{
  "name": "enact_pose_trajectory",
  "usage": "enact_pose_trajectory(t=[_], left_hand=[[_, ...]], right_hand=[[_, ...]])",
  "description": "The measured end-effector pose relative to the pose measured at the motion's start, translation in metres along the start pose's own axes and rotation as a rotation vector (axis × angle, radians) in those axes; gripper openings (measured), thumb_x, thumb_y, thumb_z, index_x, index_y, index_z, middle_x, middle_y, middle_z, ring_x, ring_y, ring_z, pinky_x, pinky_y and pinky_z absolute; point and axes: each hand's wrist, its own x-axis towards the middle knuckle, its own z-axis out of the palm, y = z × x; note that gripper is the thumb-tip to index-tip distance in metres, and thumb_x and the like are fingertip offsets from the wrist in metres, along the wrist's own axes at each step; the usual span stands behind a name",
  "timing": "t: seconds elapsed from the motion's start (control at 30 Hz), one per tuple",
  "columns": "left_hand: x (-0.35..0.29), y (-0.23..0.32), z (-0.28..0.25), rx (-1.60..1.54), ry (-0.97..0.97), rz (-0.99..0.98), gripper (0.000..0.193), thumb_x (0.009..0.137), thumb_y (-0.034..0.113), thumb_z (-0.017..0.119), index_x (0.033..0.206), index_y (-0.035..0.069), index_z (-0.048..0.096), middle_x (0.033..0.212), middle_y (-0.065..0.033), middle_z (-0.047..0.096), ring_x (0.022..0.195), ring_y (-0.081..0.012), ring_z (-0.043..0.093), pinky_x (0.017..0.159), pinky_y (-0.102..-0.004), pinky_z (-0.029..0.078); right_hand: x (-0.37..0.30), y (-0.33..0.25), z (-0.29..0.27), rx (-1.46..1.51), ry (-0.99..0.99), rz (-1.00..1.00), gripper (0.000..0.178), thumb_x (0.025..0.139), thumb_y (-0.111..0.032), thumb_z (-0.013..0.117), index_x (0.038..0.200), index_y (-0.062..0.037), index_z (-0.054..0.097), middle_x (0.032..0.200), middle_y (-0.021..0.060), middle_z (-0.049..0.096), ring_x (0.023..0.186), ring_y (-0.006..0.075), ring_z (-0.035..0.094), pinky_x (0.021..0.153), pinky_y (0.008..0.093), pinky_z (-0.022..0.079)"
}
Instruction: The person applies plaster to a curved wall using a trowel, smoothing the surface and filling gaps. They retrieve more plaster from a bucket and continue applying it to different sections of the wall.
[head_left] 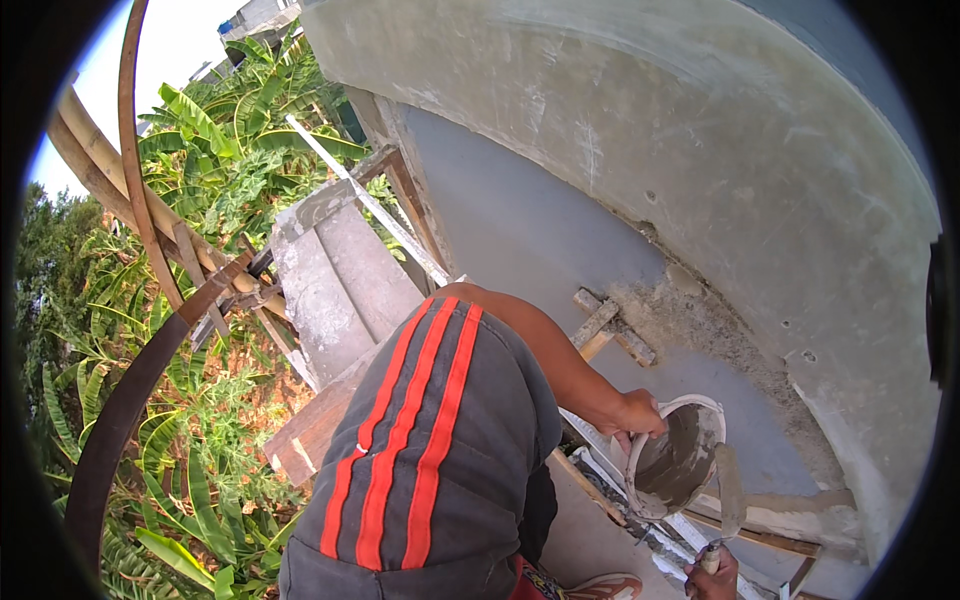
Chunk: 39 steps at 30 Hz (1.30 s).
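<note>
My left hand point(638, 414) is closed on the rim of a whitish bucket point(705, 425), its arm reaching past my raised knee. The bucket tilts so that its mouth faces me, and wet grey mortar point(668, 482) coats the inside and lies at the bottom. In my right hand point(712, 574), at the lower edge of the view, is the handle of a trowel point(731, 490). Its mortar-smeared blade points upward, close beside the bucket's right rim. Whether blade and rim touch, I cannot tell.
A curved plastered wall point(640, 120) rises on the right, with smooth grey plaster point(500, 200) below it. Scaffold boards point(340, 270) and bamboo poles point(150, 190) stand at left, above banana plants point(190, 500). My knee in grey striped trousers point(430, 430) fills the middle. Wood pieces point(612, 328) stick out from the wall.
</note>
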Motion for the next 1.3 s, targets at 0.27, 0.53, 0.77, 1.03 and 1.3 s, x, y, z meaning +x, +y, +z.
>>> enact_pose_trajectory(t=[0.27, 0.53, 0.77, 1.03, 1.3], left_hand=[[-0.006, 0.007, 0.0, 0.028, -0.022, -0.027, 0.029, 0.086, 0.005, 0.07, 0.112, -0.006, 0.061, 0.109, -0.0188, 0.066, 0.097, -0.0345, 0.076, 0.08, -0.053, 0.071], [-0.006, 0.007, -0.001, 0.043, -0.025, -0.032, 0.031, 0.086, 0.006, 0.071, 0.114, -0.005, 0.062, 0.109, -0.0185, 0.067, 0.096, -0.0336, 0.076, 0.081, -0.0516, 0.071], [-0.009, 0.008, 0.0, 0.059, -0.017, -0.028, 0.032, 0.087, 0.007, 0.071, 0.115, -0.004, 0.063, 0.109, -0.0182, 0.068, 0.096, -0.0334, 0.076, 0.081, -0.0506, 0.071], [-0.009, 0.008, 0.0, 0.043, -0.012, -0.025, 0.031, 0.087, 0.006, 0.071, 0.114, -0.006, 0.062, 0.11, -0.0187, 0.067, 0.097, -0.0341, 0.076, 0.08, -0.0509, 0.071], [-0.012, 0.01, 0.001, 0.035, -0.02, -0.029, 0.029, 0.087, 0.006, 0.071, 0.113, -0.004, 0.062, 0.108, -0.0171, 0.066, 0.095, -0.0325, 0.075, 0.082, -0.0517, 0.071]], right_hand=[[0.0, 0.006, -0.002, 0.032, -0.008, -0.032, 0.016, 0.093, -0.006, 0.063, 0.107, -0.0118, 0.059, 0.076, -0.0029, 0.058, 0.057, 0.0081, 0.055, 0.05, 0.0233, 0.043], [0.001, 0.003, -0.001, 0.001, 0.004, -0.012, 0.019, 0.09, -0.002, 0.062, 0.106, -0.0109, 0.06, 0.077, -0.0027, 0.058, 0.058, 0.0086, 0.055, 0.05, 0.0237, 0.043], [0.0, -0.004, 0.003, -0.007, 0.006, -0.004, 0.018, 0.09, -0.002, 0.063, 0.106, -0.0103, 0.06, 0.076, -0.0026, 0.058, 0.059, 0.0086, 0.055, 0.052, 0.0245, 0.045], [0.0, -0.004, 0.003, -0.006, -0.005, -0.014, 0.015, 0.093, -0.003, 0.064, 0.106, -0.0105, 0.061, 0.076, -0.0028, 0.059, 0.058, 0.0083, 0.055, 0.053, 0.0246, 0.045], [0.002, -0.002, 0.002, 0.005, -0.008, -0.009, 0.014, 0.093, -0.003, 0.066, 0.105, -0.0103, 0.062, 0.076, -0.0026, 0.06, 0.059, 0.0082, 0.055, 0.053, 0.0249, 0.044]])
